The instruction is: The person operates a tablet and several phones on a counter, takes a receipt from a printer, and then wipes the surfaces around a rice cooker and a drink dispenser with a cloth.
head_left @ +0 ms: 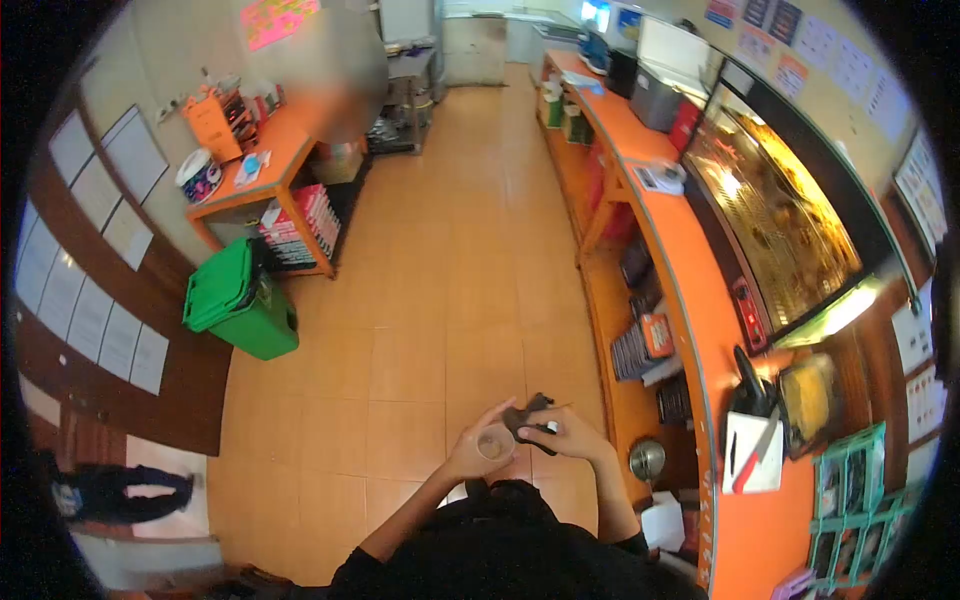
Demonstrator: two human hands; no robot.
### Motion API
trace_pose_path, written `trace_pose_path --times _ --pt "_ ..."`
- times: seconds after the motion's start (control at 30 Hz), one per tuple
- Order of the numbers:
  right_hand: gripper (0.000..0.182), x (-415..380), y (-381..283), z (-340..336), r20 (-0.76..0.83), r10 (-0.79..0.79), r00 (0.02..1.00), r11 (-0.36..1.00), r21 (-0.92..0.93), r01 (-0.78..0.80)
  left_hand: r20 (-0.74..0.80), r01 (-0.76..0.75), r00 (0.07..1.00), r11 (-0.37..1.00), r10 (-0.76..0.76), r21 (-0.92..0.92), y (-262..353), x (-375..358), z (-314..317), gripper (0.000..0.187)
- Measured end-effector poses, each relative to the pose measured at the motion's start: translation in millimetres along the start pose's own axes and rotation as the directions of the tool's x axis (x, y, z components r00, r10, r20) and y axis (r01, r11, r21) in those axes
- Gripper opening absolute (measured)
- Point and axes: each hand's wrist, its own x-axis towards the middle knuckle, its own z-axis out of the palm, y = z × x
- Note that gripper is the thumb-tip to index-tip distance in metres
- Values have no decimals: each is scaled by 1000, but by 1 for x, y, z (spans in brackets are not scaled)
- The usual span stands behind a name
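Head camera, looking down: a small round cup with a pale brown inside is held at chest height, above the orange tiled floor, in the left hand, whose fingers are wrapped around its side. Just beside it, touching or nearly so, a dark object is clasped in the right hand; its exact kind cannot be told at this size. Both forearms are seen rising from a black garment at the bottom edge.

To the right, a long orange counter is seen running away into the room, with a lit glass display case set on it and a white clipboard lying near its close end. Green crates are stacked at the far right. To the left, a green bin stands on the floor next to an orange table loaded with small items. Another person, blurred, is seen by that table, and dark legs are visible at the lower left edge.
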Motion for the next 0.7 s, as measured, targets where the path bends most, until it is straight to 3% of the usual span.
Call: trace_pose_path --times 0.07,0.13,0.17,0.2,0.27,0.3,0.37,0.4,0.47,0.53,0.6,0.67,0.7 --pt "23 58 -19 0 132 -15 991 999 -46 21 -105 -24 994 999 21 -31 -13 8 -33 57" --pt "22 119 -25 11 190 -19 982 989 151 -10 -171 -9 985 992 30 125 -16 24 -73 54" --pt "23 145 -46 11 259 33 965 987 145 -73 -281 33 959 980 23 195 -1 32 -89 48" --pt "23 173 -47 21 332 -11 943 988 149 -40 -362 54 932 976 27 212 0 38 -108 48" --pt "21 227 -48 46 141 -229 963 972 92 218 -480 123 877 969 -5 215 -1 50 -154 38" --pt "21 255 -44 58 200 -257 945 965 104 240 -553 89 833 986 4 142 -4 56 -176 31" --pt "29 310 -25 85 27 -76 997 954 293 65 -674 141 738 983 -26 117 -7 62 -220 29" --pt "29 341 -15 98 73 -99 992 952 297 73 -736 176 676 979 -47 100 -6 66 -244 27" --pt "46 398 15 112 -180 101 979 897 442 -12 -801 147 598 980 18 132 -12 73 -268 25" --pt "47 481 56 140 -102 37 994 893 450 13 -871 248 483 940 91 236 -22 72 -315 23" --pt "50 540 50 175 -32 -6 999 896 443 20 -913 234 403 958 59 165 -28 64 -365 24" --pt "51 602 15 219 186 187 965 816 518 -258 -947 203 320 976 14 83 -34 54 -410 24" --pt "52 637 19 250 241 133 961 897 384 -220 -949 261 294 945 116 197 -35 48 -435 25"
